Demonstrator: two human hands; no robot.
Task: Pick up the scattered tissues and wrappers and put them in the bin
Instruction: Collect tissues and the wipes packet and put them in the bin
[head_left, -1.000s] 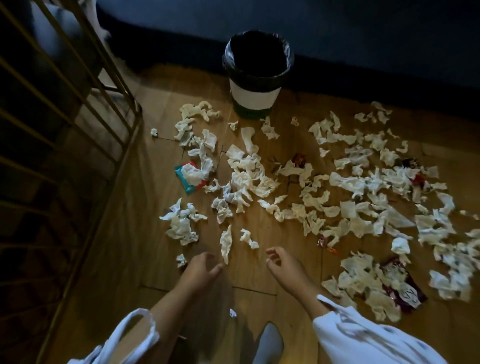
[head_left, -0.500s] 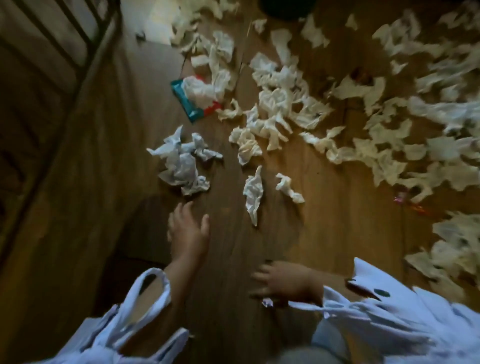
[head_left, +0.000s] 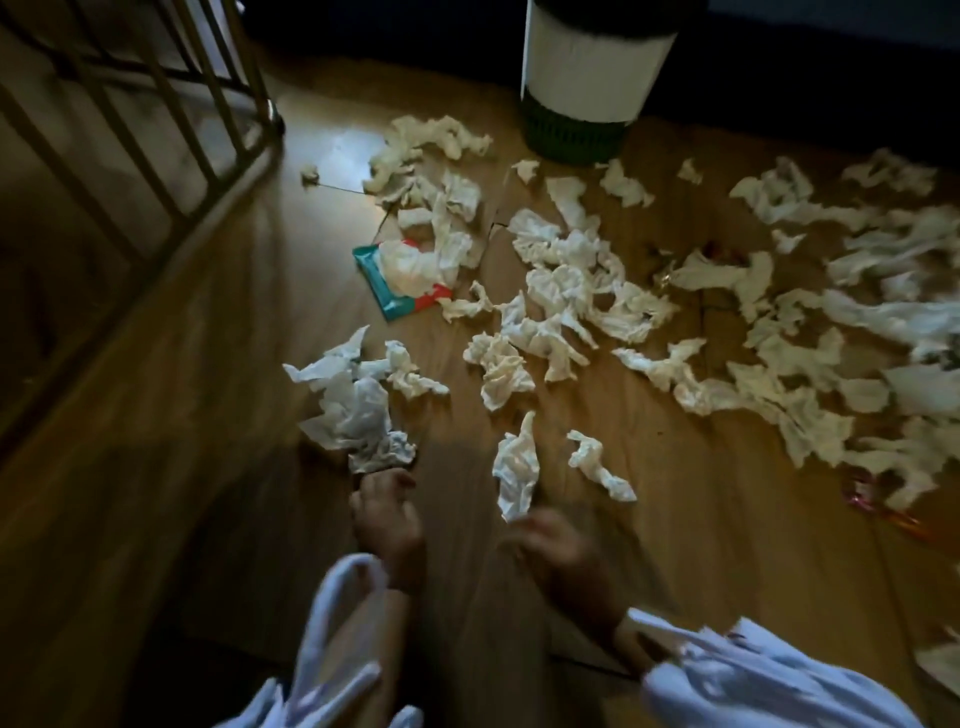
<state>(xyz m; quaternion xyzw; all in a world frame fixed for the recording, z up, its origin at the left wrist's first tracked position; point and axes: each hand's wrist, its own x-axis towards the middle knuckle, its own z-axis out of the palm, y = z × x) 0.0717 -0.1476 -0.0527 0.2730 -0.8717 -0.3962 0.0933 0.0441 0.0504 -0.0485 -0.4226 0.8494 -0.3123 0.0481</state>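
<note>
Crumpled white tissues lie all over the wooden floor. The bin (head_left: 587, 78), white with a dark liner and a green base, stands at the top centre. My left hand (head_left: 387, 519) reaches forward, its fingertips at the near edge of a tissue clump (head_left: 356, 410), and holds nothing. My right hand (head_left: 550, 545) is blurred. Its fingers are spread just below a long tissue (head_left: 514, 467) and are empty. A smaller twisted tissue (head_left: 597, 462) lies just right of that one. A teal and red wrapper (head_left: 387, 291) lies half under tissues further out.
A metal railing (head_left: 171, 104) runs along the left, with dark space beyond it. A dense spread of tissues (head_left: 779, 374) covers the right side of the floor. A pink wrapper (head_left: 872, 501) lies at the right. White sleeves (head_left: 753, 680) fill the bottom edge.
The view has tilted up, so the bin's lower half shows again. Both hands have moved forward to the nearest tissues, the right one from low beside my sleeve.
</note>
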